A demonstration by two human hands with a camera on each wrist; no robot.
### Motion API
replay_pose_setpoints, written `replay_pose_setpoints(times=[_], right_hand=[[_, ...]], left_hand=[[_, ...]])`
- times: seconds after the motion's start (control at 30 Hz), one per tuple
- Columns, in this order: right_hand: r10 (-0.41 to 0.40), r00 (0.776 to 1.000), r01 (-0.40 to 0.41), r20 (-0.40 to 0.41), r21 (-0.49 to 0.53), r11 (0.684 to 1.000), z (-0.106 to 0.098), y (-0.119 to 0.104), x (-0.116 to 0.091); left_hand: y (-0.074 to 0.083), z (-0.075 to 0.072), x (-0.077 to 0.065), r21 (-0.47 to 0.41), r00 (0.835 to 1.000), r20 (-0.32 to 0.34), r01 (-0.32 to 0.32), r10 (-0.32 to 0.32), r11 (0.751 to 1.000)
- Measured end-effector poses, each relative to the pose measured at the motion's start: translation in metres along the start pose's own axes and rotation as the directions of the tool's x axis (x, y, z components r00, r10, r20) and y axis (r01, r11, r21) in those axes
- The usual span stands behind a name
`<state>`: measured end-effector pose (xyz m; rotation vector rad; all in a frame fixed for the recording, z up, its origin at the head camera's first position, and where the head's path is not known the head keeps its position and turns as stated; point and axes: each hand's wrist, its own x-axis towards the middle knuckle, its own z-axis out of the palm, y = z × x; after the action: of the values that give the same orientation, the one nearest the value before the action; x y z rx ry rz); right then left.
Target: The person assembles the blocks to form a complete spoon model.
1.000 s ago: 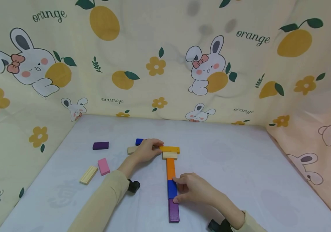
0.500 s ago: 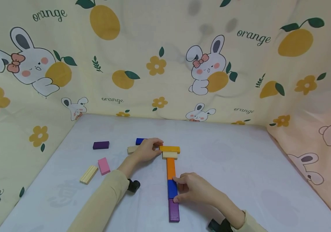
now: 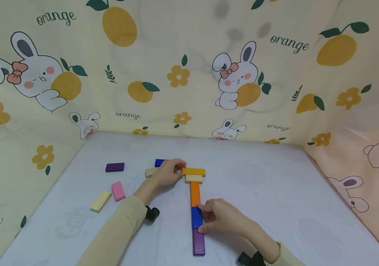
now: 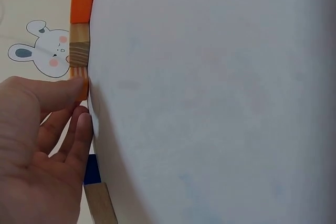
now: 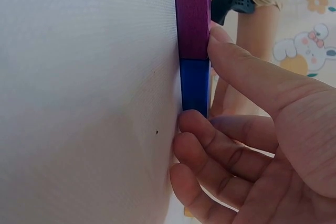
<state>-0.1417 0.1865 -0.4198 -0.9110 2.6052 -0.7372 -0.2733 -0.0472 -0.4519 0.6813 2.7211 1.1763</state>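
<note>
In the head view, a row of wooden blocks runs away from me: a purple block, a blue block and an orange block. Across its far end lie a natural wood block and, beyond that, a yellow block. My left hand pinches the yellow block's left end; the left wrist view has the thumb on it. My right hand holds the blue block from the right, thumb at the purple seam and forefinger near the orange seam. The other right fingers curl beside the row.
Left of the row lie a dark purple block, a pink block and a natural wood block. Behind my left hand, another blue block and a pale block are partly hidden. A printed cloth hangs behind the table.
</note>
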Motion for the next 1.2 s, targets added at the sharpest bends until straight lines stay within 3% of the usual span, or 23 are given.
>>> replay_pose_setpoints(times=[0.1, 0.2, 0.33, 0.4, 0.6, 0.83, 1.03, 1.2], right_hand=[[-0.001, 1.000, 0.001, -0.002, -0.004, 1.000, 0.000, 0.000, 0.000], [-0.005, 1.000, 0.005, -0.004, -0.003, 1.000, 0.000, 0.000, 0.000], [0.000, 1.000, 0.000, 0.000, -0.007, 1.000, 0.001, -0.003, 0.001], [0.003, 1.000, -0.003, 0.001, -0.013, 1.000, 0.001, -0.003, 0.001], [0.004, 1.000, -0.004, 0.000, -0.008, 1.000, 0.000, -0.001, 0.000], [-0.001, 1.000, 0.001, -0.015, -0.002, 1.000, 0.000, 0.000, -0.001], [-0.001, 1.000, 0.001, -0.020, -0.015, 1.000, 0.001, 0.001, 0.000], [0.001, 1.000, -0.001, -0.012, -0.007, 1.000, 0.001, 0.001, 0.001]], left_hand=[[0.001, -0.002, -0.002, -0.034, 1.000, -0.019, -0.012, 0.011, 0.999], [0.003, -0.010, -0.010, -0.108, 0.994, -0.103, -0.034, 0.023, 0.994], [0.005, -0.032, -0.031, -0.226, 0.965, -0.263, -0.058, -0.003, 0.973], [0.002, -0.045, -0.043, -0.262, 0.950, -0.312, -0.065, -0.021, 0.963], [-0.016, -0.073, -0.069, -0.277, 0.926, -0.370, -0.032, -0.076, 0.960], [-0.034, -0.096, -0.100, -0.181, 0.945, -0.309, 0.050, -0.105, 0.982], [-0.052, -0.123, -0.146, -0.078, 0.955, -0.253, 0.139, -0.154, 0.987], [-0.070, -0.140, -0.182, -0.041, 0.966, -0.165, 0.196, -0.200, 0.980]])
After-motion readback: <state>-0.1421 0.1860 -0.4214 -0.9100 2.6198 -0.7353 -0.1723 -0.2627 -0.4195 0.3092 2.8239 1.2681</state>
